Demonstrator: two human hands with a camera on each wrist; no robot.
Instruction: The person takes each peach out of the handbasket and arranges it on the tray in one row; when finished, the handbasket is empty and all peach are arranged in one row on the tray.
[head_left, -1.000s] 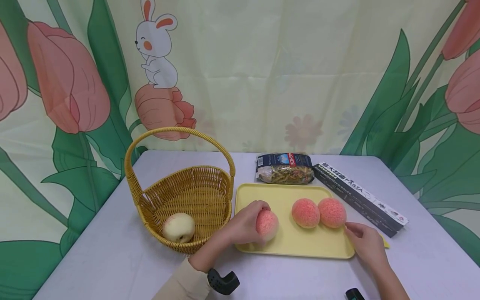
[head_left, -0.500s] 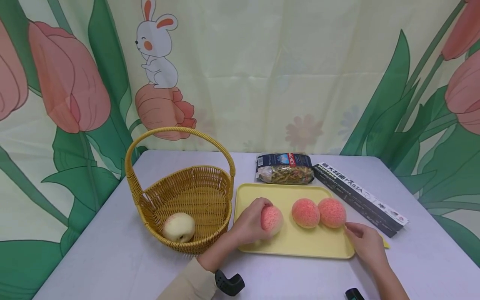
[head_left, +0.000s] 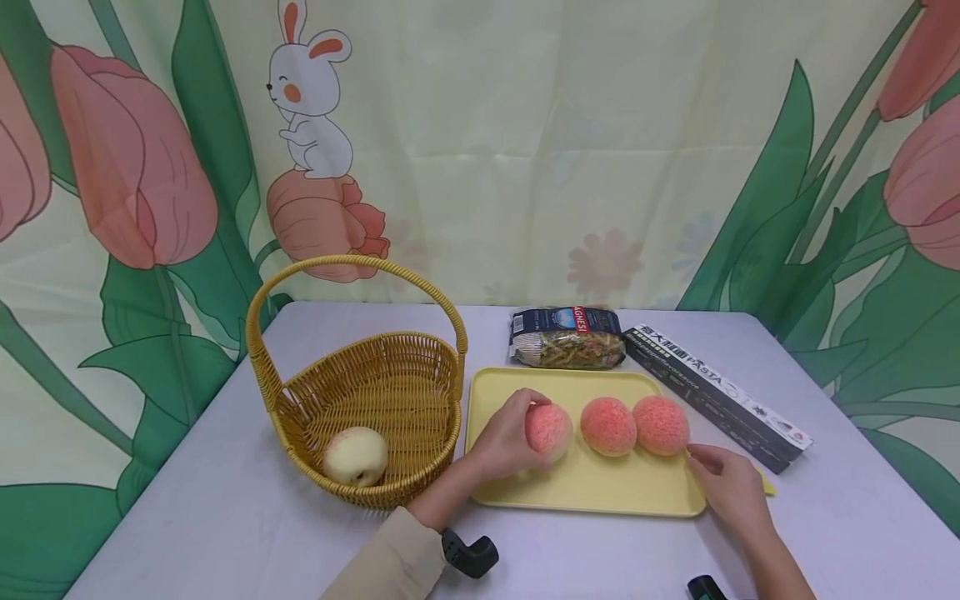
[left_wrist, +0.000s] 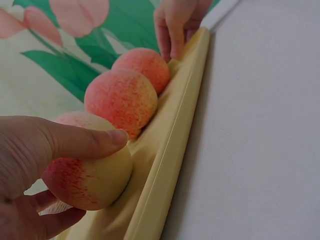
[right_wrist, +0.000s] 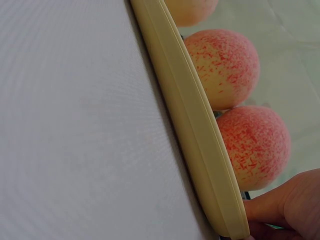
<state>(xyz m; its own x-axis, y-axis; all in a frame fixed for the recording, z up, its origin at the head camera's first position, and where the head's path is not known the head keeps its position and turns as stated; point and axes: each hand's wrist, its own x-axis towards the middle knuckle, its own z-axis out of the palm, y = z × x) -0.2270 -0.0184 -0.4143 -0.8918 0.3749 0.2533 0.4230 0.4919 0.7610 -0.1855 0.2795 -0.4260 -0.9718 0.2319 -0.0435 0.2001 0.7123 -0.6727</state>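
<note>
My left hand (head_left: 510,440) grips a pink-and-cream peach (head_left: 552,433), thumb across its near side and fingers around the far side, low over the left half of a yellow tray (head_left: 592,493). Two more peaches sit side by side toward the tray's right end: a middle peach (head_left: 608,427) and a right peach (head_left: 661,425). At the tray's right edge, my right hand (head_left: 735,492) pinches the rim near the front corner. The right wrist view shows its thumb (right_wrist: 267,207) against the tray wall (right_wrist: 200,150).
A wicker basket (head_left: 408,396) with a tall handle stands left of the tray, a paler peach (head_left: 356,457) inside. Behind the tray lies a pasta bag (head_left: 568,340); a long black-and-white pasta box (head_left: 720,400) slants at the right. Something yellow (head_left: 768,486) shows beside my right hand.
My left hand has carried its peach to the right over the tray, closer to the middle peach. The right hand keeps its place at the tray's edge.
</note>
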